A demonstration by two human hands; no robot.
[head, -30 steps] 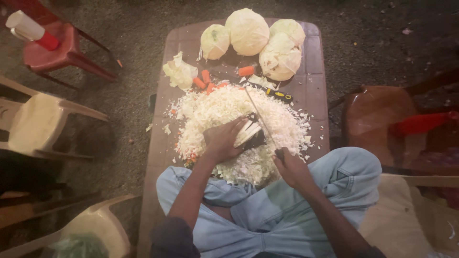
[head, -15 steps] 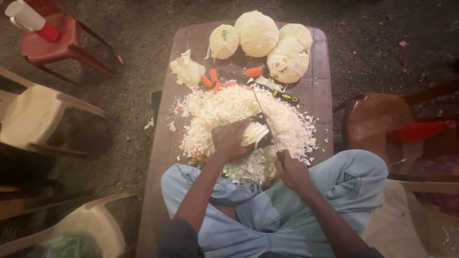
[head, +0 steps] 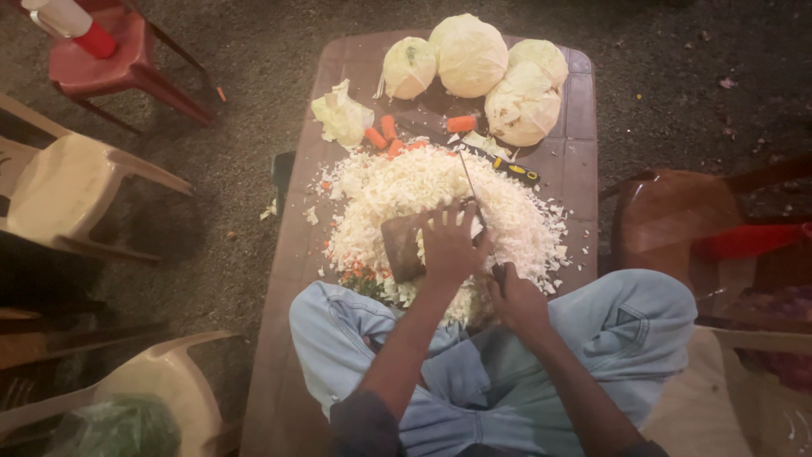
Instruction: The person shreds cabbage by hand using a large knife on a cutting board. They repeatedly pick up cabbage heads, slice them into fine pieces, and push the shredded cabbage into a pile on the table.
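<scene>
My left hand (head: 448,245) lies flat with fingers spread on a big pile of shredded cabbage (head: 397,186), right beside the knife blade. Whatever is under the palm is hidden. My right hand (head: 516,296) grips the dark handle of a long knife (head: 474,199), whose thin blade points away from me across the pile. A bare brown patch of cutting board (head: 399,247) shows just left of my left hand. Several whole cabbages (head: 469,55) sit at the far end of the brown plastic table (head: 579,144).
Carrot pieces (head: 381,134) and a loose cabbage leaf (head: 341,114) lie beyond the pile, a yellow-and-black tool (head: 516,172) to its right. A red chair (head: 93,68), cream chairs (head: 59,190) and a brown chair (head: 677,211) surround the table on gravel ground.
My left hand moved right from gripping a cabbage wedge and now lies spread over the spot by the blade, uncovering the board patch. The knife stands more upright.
</scene>
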